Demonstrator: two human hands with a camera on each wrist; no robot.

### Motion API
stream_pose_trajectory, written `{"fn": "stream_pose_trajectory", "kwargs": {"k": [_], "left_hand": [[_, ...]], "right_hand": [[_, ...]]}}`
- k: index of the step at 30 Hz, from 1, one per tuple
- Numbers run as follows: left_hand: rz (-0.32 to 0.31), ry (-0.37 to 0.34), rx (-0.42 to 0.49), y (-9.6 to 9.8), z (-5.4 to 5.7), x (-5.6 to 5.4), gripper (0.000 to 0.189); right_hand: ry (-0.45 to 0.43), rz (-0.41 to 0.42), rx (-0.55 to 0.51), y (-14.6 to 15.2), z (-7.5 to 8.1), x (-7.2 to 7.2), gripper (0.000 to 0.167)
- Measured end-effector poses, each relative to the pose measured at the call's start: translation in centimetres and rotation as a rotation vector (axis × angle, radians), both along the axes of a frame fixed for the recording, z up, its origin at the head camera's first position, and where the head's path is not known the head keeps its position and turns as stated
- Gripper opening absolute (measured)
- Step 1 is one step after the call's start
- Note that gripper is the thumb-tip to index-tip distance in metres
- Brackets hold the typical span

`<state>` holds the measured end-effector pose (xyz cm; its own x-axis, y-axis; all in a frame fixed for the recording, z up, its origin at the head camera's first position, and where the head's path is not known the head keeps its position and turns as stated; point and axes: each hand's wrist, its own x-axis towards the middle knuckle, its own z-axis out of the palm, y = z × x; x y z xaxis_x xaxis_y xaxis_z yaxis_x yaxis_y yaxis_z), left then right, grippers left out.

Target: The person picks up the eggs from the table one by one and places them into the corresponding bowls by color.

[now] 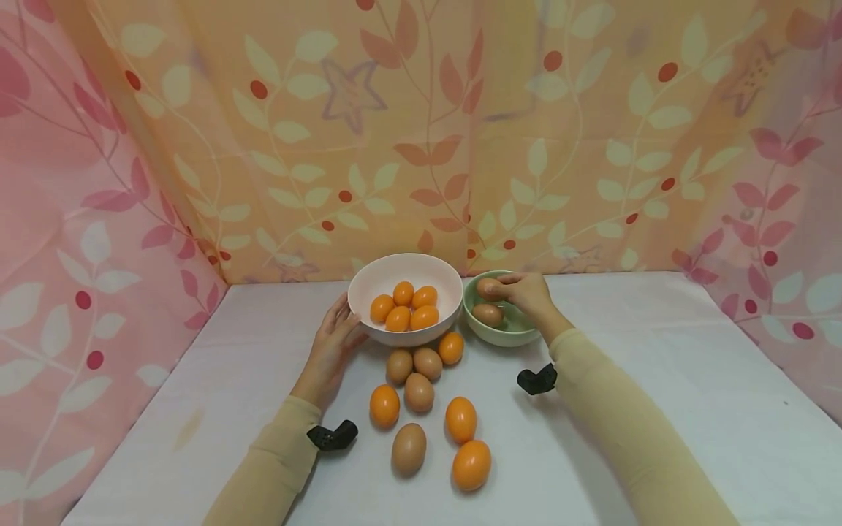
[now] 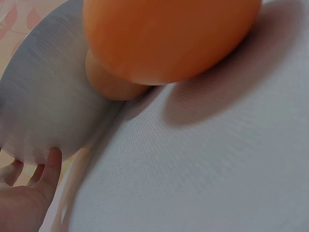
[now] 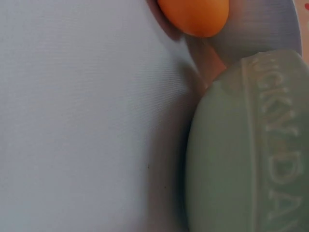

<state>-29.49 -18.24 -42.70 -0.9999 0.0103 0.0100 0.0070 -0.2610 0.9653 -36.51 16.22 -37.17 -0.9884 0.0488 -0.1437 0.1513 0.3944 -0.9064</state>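
Observation:
My left hand (image 1: pixel 332 351) rests against the outer left side of a pale pink bowl (image 1: pixel 368 332), thumb in front, as the left wrist view also shows on its wall (image 2: pixel 53 116). Several orange eggs (image 1: pixel 397 319) lie inside that bowl. Over the smaller green bowl (image 1: pixel 503 337), the fingers of my right hand (image 1: pixel 529 296) pinch a brown egg (image 1: pixel 487 288) near the left rim. Another brown egg (image 1: pixel 487 315) lies in the green bowl just below. Raised letters mark the green bowl's side (image 3: pixel 219 159) in the right wrist view; the right hand is out of that frame.
In front of the bowls, brown eggs (image 1: pixel 419 392) and orange eggs (image 1: pixel 461 420) lie loose on the white cloth (image 1: pixel 263 365). One orange egg (image 1: pixel 451 348) sits close to the pink bowl. A patterned curtain (image 1: pixel 421 146) hangs right behind both bowls.

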Motion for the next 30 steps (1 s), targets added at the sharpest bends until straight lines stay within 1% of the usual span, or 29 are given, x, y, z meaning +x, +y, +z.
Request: {"fn": "stream_pose_trajectory", "kwargs": {"k": [4, 7, 13, 16, 20, 26, 30], "left_hand": [[-0.006, -0.001, 0.001, 0.04, -0.05, -0.08, 0.063], [-0.005, -0.001, -0.002, 0.05, -0.04, -0.07, 0.064], [-0.004, -0.003, -0.009, 0.02, 0.02, 0.0, 0.064], [-0.007, -0.004, -0.008, 0.02, 0.05, 0.06, 0.064], [-0.012, -0.001, -0.007, -0.01, 0.13, 0.16, 0.064], [-0.009, 0.005, -0.011, 0.02, 0.16, 0.2, 0.064], [-0.005, 0.007, -0.002, 0.11, 0.15, 0.18, 0.064]], "right_hand": [[-0.007, -0.008, 0.021, 0.04, -0.35, -0.05, 0.059], [-0.006, -0.009, 0.058, 0.05, -0.49, -0.16, 0.058], [-0.027, 0.018, 0.151, 0.11, -0.55, -0.21, 0.056], [-0.037, 0.029, 0.172, 0.08, -0.63, -0.21, 0.054], [-0.034, 0.032, 0.177, 0.0, -0.85, -0.26, 0.052], [-0.037, 0.058, 0.184, -0.03, -1.04, -0.41, 0.05], [-0.049, 0.054, 0.194, 0.05, -0.85, -0.34, 0.055]]}}
